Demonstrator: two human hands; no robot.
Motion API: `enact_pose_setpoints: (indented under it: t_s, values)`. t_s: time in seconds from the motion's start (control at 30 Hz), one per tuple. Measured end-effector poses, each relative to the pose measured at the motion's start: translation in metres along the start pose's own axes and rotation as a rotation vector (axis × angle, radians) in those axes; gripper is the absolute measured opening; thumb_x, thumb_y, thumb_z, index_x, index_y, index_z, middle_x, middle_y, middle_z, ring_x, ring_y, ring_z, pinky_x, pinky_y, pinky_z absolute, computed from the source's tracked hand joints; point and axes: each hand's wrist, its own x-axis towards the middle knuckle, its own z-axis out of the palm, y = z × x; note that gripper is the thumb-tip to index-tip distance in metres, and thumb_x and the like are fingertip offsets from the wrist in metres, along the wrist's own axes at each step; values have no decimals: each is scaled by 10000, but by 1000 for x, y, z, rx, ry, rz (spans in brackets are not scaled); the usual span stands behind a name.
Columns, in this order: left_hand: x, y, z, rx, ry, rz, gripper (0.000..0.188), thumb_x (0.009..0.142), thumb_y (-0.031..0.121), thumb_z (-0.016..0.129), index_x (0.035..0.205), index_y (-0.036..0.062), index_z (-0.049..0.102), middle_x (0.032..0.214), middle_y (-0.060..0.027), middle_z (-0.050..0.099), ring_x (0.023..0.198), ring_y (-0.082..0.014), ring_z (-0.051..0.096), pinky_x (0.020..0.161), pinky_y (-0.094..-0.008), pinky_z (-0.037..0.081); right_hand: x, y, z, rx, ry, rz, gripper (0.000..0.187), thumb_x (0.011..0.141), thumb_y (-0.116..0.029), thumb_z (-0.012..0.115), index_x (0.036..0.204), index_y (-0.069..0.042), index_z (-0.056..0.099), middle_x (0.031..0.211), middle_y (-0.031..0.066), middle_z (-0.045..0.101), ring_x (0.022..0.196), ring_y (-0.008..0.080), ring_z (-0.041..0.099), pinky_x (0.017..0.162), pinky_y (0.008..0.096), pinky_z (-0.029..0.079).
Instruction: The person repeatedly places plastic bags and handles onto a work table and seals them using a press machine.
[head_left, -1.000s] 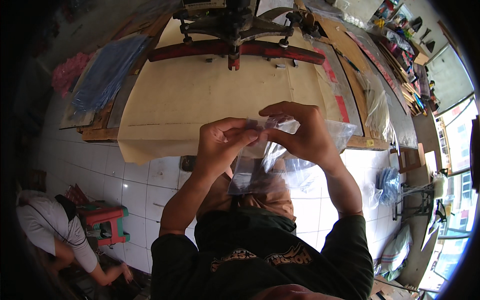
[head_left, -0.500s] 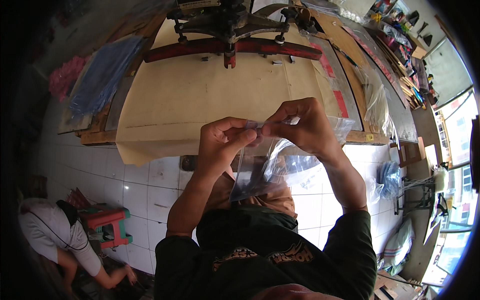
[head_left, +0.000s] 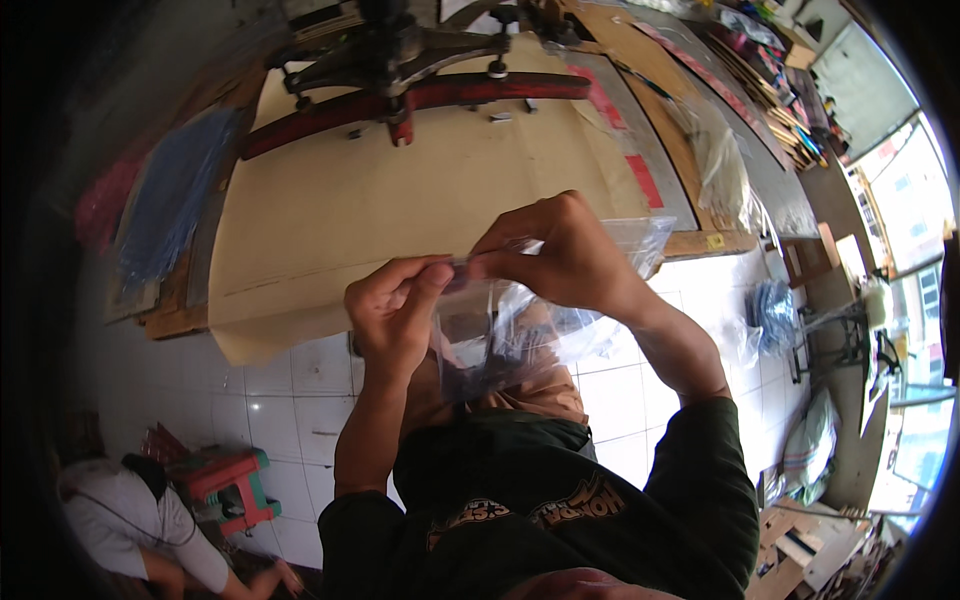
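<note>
A clear plastic sheet or bag (head_left: 545, 325) hangs from my two hands in front of my body, its lower part draping over my lap. My left hand (head_left: 392, 305) pinches its upper edge between thumb and fingers. Close beside it, my right hand (head_left: 560, 255) grips the same edge, knuckles raised, fingertips nearly meeting the left ones. Whether the plastic is a single sheet or a pouch I cannot tell. Beyond the hands lies the brown paper (head_left: 330, 220) covering the worktable.
A machine with a curved red bar (head_left: 440, 95) stands over the paper, small metal pieces beneath it. Blue plastic sheets (head_left: 180, 190) lie at left, white plastic strips (head_left: 725, 170) at right. A person (head_left: 130, 520) bends near a red and green stool (head_left: 225, 485) at lower left.
My view has shifted, so the table and machine sit further left and tilted. Both hands have come lower and left in the picture, still pinching the plastic.
</note>
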Motion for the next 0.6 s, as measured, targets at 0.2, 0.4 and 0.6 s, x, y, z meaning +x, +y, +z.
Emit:
enact_pose_setpoints:
  t_s: [0.2, 0.4, 0.6]
  values:
    - [-7, 0, 0, 22, 135, 102, 163, 915, 38, 729, 1028, -79, 726, 948, -96, 725, 867, -137, 655, 827, -275, 524, -9, -3, -4, -367, 38, -115, 293, 771, -226, 855, 1010, -82, 766, 807, 55, 756, 727, 246, 712, 700, 339, 543]
    - [-10, -13, -70, 40, 407, 18, 177, 911, 70, 715, 1026, -64, 726, 953, -91, 724, 860, -145, 656, 793, -289, 534, -32, 28, -68, -896, 231, -157, 684, 713, -292, 895, 1308, -92, 621, 1210, 106, 689, 1085, 278, 666, 945, 407, 505]
    - [-9, -24, -80, -27, 442, -54, 188, 916, 73, 707, 1041, -68, 713, 963, -87, 712, 864, -145, 651, 773, -280, 534, -57, 74, -31, 351, 460, 240, 511, 886, -113, 787, 1318, 39, 559, 1070, 127, 720, 1002, 156, 690, 925, 328, 539]
